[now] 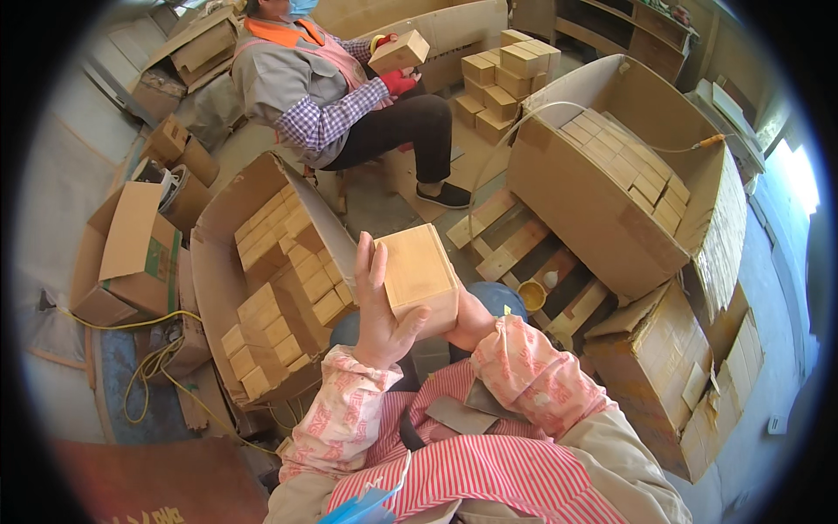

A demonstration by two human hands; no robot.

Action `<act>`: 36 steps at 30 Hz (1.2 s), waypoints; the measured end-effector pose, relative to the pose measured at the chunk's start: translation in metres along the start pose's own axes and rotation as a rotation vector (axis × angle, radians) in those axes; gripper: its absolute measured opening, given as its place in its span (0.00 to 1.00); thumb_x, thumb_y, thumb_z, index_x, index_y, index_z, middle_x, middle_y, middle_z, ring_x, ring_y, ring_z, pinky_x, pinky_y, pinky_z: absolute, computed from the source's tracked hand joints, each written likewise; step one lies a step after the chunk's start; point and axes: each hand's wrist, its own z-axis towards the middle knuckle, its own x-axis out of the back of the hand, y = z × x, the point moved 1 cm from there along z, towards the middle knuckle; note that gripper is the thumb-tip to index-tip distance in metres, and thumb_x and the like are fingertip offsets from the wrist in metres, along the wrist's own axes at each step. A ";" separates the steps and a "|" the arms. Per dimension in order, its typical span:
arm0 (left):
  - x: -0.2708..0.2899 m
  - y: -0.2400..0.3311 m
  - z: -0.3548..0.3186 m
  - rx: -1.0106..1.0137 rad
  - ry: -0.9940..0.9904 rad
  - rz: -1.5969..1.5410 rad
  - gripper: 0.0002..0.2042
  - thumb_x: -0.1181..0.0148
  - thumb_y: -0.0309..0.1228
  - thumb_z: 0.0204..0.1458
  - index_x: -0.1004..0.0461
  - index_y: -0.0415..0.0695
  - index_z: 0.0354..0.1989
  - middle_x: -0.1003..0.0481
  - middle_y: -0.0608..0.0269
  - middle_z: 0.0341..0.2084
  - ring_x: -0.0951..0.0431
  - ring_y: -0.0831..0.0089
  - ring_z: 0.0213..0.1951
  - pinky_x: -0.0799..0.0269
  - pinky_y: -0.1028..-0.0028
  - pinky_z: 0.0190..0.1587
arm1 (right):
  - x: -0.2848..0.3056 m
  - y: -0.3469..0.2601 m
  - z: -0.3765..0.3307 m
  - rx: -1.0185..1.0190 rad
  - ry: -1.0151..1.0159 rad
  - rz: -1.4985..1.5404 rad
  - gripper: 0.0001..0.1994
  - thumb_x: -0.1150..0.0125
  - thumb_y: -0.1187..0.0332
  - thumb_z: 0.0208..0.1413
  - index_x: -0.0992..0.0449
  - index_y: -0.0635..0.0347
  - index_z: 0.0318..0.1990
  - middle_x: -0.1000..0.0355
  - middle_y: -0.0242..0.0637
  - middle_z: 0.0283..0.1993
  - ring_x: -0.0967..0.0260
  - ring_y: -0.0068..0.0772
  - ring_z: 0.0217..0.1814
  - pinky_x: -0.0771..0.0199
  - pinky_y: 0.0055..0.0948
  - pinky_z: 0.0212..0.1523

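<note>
A pale wooden box (422, 266) is held up in front of me between both hands. My left hand (381, 310) lies against its left side, with the thumb at the lower front edge and the fingers pointing up past the box. Behind the box's right side, my right hand (470, 316) grips it; most of its fingers are hidden. Two brownish-grey flat pieces (463, 414) lie on my striped apron (489, 476). To the left, a large cardboard carton (218, 288) holds many similar wooden boxes (271, 323).
At the right stands another big carton (594, 210) of wooden blocks (624, 162), beside a slatted pallet (502, 236). A seated co-worker (305, 105) handles a wooden box (399, 52) near a stack of boxes (506, 79). A thin hose (476, 188) arches by the right carton; yellow cord (153, 362) lies left.
</note>
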 end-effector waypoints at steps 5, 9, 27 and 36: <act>0.009 0.013 -0.001 0.125 -0.008 -0.109 0.51 0.32 0.60 0.58 0.49 0.39 0.80 0.44 0.42 0.73 0.42 0.49 0.74 0.44 0.54 0.74 | 0.018 0.007 0.003 0.040 0.055 0.061 0.31 0.59 0.43 0.78 0.42 0.50 0.78 0.34 0.36 0.75 0.32 0.37 0.73 0.31 0.45 0.72; 0.026 0.026 -0.002 0.205 -0.057 -0.255 0.49 0.27 0.52 0.57 0.45 0.36 0.79 0.33 0.49 0.64 0.30 0.58 0.65 0.35 0.60 0.69 | 0.028 0.012 0.006 0.105 0.003 0.121 0.36 0.42 0.46 0.72 0.46 0.47 0.79 0.35 0.34 0.76 0.34 0.36 0.75 0.32 0.45 0.73; 0.061 0.000 -0.031 0.425 -0.191 -0.289 0.50 0.17 0.28 0.37 0.45 0.42 0.69 0.30 0.54 0.59 0.28 0.62 0.63 0.34 0.63 0.68 | 0.001 -0.002 -0.008 0.605 -0.066 -0.464 0.64 0.12 0.69 0.45 0.60 0.62 0.82 0.40 0.41 0.77 0.44 0.36 0.80 0.42 0.40 0.78; 0.059 0.005 -0.037 0.411 -0.107 -0.275 0.51 0.11 0.33 0.34 0.42 0.40 0.67 0.29 0.55 0.56 0.26 0.65 0.60 0.31 0.64 0.66 | 0.012 0.002 -0.007 0.564 -0.080 -0.469 0.57 0.19 0.55 0.54 0.56 0.63 0.82 0.39 0.42 0.77 0.42 0.36 0.80 0.43 0.37 0.78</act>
